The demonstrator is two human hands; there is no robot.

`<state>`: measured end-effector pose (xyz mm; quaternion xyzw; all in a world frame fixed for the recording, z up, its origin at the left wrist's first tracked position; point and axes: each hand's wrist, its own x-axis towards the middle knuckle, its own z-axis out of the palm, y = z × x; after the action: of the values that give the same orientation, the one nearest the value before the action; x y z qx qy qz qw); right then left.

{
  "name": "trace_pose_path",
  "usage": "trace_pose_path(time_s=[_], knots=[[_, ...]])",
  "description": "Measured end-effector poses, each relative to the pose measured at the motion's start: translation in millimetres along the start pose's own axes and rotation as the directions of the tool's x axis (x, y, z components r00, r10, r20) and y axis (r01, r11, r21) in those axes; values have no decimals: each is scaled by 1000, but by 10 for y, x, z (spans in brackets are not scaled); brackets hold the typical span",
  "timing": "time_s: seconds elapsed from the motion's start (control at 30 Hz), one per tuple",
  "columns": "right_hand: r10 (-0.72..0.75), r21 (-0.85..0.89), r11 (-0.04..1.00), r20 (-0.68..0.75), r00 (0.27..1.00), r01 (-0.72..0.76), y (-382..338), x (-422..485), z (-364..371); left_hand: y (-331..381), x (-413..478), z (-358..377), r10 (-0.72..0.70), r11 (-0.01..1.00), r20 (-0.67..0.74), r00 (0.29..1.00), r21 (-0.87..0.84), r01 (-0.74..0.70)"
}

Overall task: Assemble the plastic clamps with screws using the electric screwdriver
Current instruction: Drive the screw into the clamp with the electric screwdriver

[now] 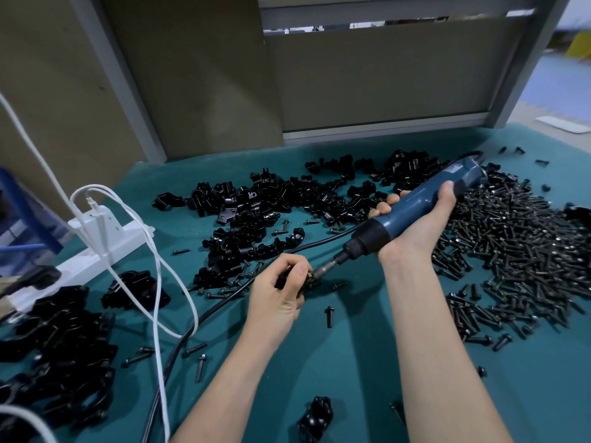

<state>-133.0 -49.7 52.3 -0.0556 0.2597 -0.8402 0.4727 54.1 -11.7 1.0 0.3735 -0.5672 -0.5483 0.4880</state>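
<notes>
Head: R hand (415,225) grips blue cylindrical screwdriver (419,207); L hand (281,292) pinches black clamp (308,279).

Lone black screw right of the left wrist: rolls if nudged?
The screw probably pivots in an arc, since its flanged head is wider than the shank. The green mat looks cloth-like, so it likely stops quickly.

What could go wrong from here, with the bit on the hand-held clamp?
The electric screwdriver bit meets the clamp beside the thumb of the left hand; a slip could jab the fingers. The clamp is only pinched in that hand, so torque might twist it loose. The black cord passes close by the left hand and could snag.
</notes>
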Motion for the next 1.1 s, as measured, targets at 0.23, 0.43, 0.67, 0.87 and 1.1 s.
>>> trace_pose_path(time_s=[0.23,0.43,0.67,0.87,1.1], knots=[[33,93,995,23,999,-35,14,-60,21,-10,17,-15,-16,1000,-2,1000,-11,16],[27,91,995,54,998,-32,11,-75,35,-20,24,-14,-22,1000,-9,1000,-12,22],[25,67,997,57,998,-28,22,-79,51,-8,13,-14,-15,1000,-8,1000,-14,15],[30,62,998,58,998,-33,43,-68,39,-16,14,-13,-3,1000,-15,1000,-15,3],[35,56,998,71,997,-39,61,-58,56,-35,19,-9,7,1000,-26,1000,-24,-8]])
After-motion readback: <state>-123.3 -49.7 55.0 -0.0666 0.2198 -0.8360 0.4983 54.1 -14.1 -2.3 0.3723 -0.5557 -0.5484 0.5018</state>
